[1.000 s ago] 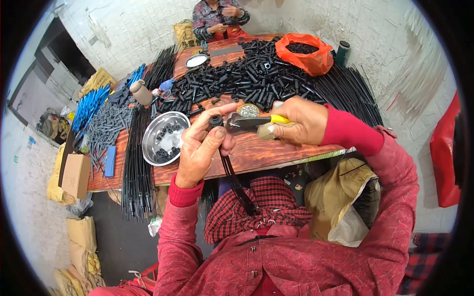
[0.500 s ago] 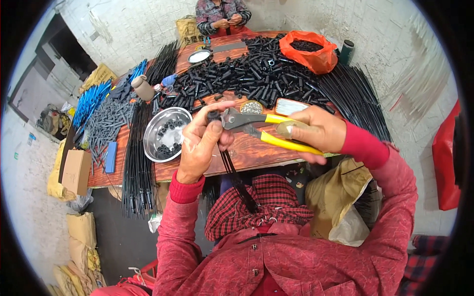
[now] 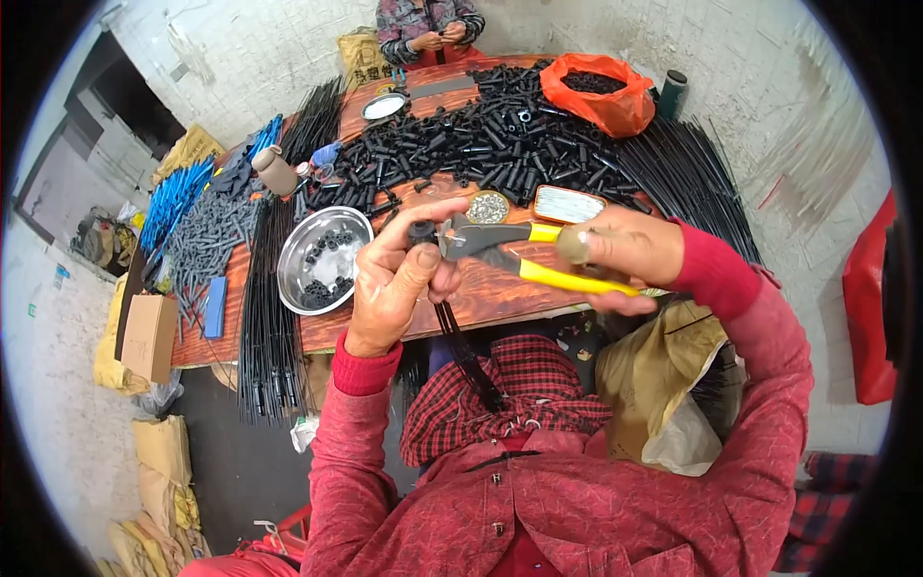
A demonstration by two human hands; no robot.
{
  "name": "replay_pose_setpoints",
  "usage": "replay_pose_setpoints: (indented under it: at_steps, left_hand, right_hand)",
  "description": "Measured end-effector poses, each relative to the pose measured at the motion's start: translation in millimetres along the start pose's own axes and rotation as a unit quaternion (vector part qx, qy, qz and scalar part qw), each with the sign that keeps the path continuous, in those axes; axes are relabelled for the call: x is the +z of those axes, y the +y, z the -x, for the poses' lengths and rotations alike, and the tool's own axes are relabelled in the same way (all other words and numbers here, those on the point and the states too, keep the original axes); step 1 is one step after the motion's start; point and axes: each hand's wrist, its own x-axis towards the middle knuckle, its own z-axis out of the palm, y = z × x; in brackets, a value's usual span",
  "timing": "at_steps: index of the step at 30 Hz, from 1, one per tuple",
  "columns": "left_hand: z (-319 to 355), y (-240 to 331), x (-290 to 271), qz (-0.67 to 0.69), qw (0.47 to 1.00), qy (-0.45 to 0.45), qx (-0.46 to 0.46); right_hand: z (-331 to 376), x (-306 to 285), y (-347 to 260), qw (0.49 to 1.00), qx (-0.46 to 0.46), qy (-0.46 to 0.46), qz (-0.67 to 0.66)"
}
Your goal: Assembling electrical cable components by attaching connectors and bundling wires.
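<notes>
Between my left hand's (image 3: pixel 386 288) thumb and fingers is a short black cylindrical plastic part (image 3: pixel 421 232), its end facing up. Thin black rods (image 3: pixel 461 346) hang from below that hand to my checked red-and-black apron (image 3: pixel 548 375). My right hand (image 3: pixel 630 248) grips pliers (image 3: pixel 577 277) with yellow handles and dark jaws. The jaw tips are right beside the black part; whether they touch it is hard to tell. The handles stand apart. Beyond the pliers are a round tin (image 3: pixel 487 208) of small shiny pieces and a shallow rectangular tray (image 3: pixel 569 204) of thin pale pieces.
A metal bowl (image 3: pixel 332 264) with small black rings stands left. Black plastic tubes (image 3: pixel 481 144) heap across the table, with an orange bag (image 3: pixel 615 108) behind. Long black rods (image 3: pixel 687 183) lie right, others (image 3: pixel 260 327) left. A co-worker (image 3: pixel 430 37) sits opposite. A sack (image 3: pixel 654 385) stands at lower right.
My right hand and the pliers have shifted slightly right, the jaws drawing a little away from my left fingers. My left hand still holds the black part, almost unmoved.
</notes>
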Motion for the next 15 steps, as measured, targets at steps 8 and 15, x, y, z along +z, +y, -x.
replay_pose_setpoints:
  at_steps: [8, 15]
  left_hand:
    - [-7, -5, 5, -0.049, 0.998, 0.029, -0.019]
    - [-3, -4, 7, -0.042, 0.999, -0.008, -0.033]
  right_hand:
    - [-7, -6, 12, 0.949, -0.114, 0.064, 0.288]
    - [-2, 1, 49, 0.908, 0.119, -0.243, -0.319]
